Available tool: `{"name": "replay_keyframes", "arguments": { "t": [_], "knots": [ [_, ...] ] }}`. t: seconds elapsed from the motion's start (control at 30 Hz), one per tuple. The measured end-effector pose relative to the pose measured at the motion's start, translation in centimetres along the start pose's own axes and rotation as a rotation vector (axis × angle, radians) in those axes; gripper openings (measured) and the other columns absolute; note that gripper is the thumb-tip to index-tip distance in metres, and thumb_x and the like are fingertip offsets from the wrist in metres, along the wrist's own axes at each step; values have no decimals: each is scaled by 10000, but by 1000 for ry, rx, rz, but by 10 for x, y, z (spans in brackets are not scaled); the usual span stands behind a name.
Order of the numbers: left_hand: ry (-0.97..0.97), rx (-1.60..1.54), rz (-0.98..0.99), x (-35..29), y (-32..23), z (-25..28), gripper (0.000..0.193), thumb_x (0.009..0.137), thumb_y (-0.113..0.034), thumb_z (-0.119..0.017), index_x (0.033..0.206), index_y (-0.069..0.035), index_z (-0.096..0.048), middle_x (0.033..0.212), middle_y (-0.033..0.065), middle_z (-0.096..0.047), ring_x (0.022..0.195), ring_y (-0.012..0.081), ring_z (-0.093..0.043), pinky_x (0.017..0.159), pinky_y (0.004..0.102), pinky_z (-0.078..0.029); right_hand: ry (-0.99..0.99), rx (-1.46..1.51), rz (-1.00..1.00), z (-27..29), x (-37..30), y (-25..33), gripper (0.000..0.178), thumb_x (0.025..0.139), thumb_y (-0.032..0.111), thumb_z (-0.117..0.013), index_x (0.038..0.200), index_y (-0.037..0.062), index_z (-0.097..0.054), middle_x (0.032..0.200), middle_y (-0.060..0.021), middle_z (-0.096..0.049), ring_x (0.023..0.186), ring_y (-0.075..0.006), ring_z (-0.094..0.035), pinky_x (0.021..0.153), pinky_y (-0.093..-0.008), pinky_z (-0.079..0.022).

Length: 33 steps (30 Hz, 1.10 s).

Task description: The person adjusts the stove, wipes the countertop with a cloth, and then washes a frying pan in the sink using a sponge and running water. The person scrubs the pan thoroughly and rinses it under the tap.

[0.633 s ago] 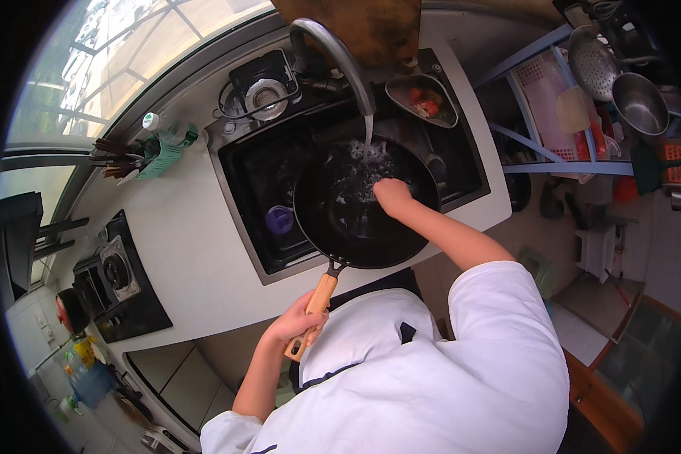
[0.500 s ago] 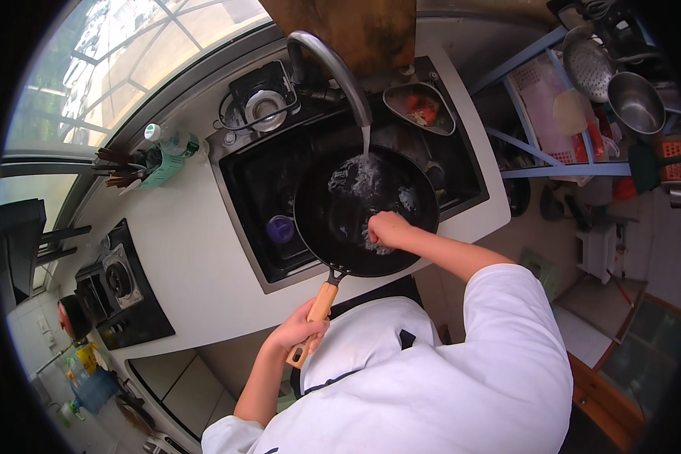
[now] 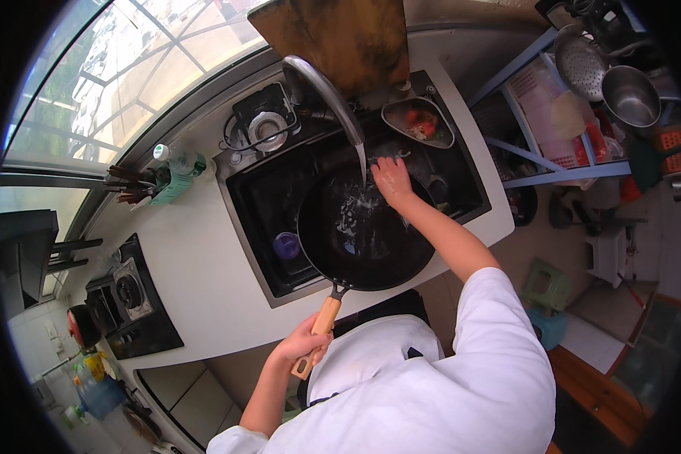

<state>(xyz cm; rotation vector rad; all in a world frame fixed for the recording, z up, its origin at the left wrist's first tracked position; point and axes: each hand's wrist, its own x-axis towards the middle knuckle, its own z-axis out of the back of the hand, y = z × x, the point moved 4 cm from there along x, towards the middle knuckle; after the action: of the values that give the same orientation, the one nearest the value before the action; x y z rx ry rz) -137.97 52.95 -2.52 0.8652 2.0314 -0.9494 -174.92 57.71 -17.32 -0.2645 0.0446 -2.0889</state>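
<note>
My left hand (image 3: 307, 342) is wrapped around the wooden handle of a large black frying pan (image 3: 371, 261). The pan sits over the dark sink, its handle pointing toward me. Water and pale suds lie across its inside. My right hand (image 3: 392, 181) is at the pan's far right rim, beside the water stream from the curved metal faucet (image 3: 327, 94). Its fingers are stretched out, a little apart, with whitish wet streaks on the back of the hand. No object shows in it, though the palm is hidden.
A strainer tray with red scraps (image 3: 420, 123) occupies the sink's far right corner; a purple round item (image 3: 286, 245) lies in its left part. Left are a green utensil holder (image 3: 171, 186) and a stove (image 3: 132, 291). A wooden board (image 3: 340, 45) stands behind; a blue rack (image 3: 560, 172) is right.
My right hand has moved from inside the pan to its far rim, and its curled fingers have stretched out. My left hand keeps its hold on the handle.
</note>
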Motion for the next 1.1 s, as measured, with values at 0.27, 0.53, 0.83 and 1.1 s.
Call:
{"name": "replay_keyframes", "arguments": {
  "t": [0.27, 0.53, 0.83, 1.1],
  "knots": [
    [6, 6, -23, -3, -10, -8, 322, 802, -18, -586, 1079, -36, -424, 671, 51, -494, 402, 127, -455, 390, 269, -405, 932, 353, 166, 76, -121, 26, 185, 785, 102, -615, 946, 63, -698, 1055, -152, -648, 957, -345, -655, 797, -451, -520],
    [13, -24, -48, -1, 0, -9, 267, 828, -20, -580, 1043, -46, -423, 655, 39, -484, 404, 117, -450, 377, 260, -407, 56, 1006, 106, 64, 9, 151, 119, 770, -8, -566, 863, 68, -562, 854, -110, -568, 859, -326, -606, 725, -457, -493],
    [21, -35, -75, 1, 0, -11, 260, 826, -18, -584, 1025, -53, -420, 657, 50, -482, 409, 118, -454, 375, 260, -395, 99, -103, 82, 2, -24, -9, 137, 815, 146, -571, 889, 105, -679, 924, -51, -610, 948, -213, -574, 833, -378, -416],
    [17, -17, -33, 4, 0, -12, 303, 825, -13, -575, 1084, -39, -422, 673, 52, -491, 429, 133, -464, 410, 291, -419, 1029, 487, 173, 89, -130, 29, 199, 715, 50, -648, 901, 19, -713, 1013, -172, -687, 974, -338, -655, 789, -454, -513]
  ]
}}
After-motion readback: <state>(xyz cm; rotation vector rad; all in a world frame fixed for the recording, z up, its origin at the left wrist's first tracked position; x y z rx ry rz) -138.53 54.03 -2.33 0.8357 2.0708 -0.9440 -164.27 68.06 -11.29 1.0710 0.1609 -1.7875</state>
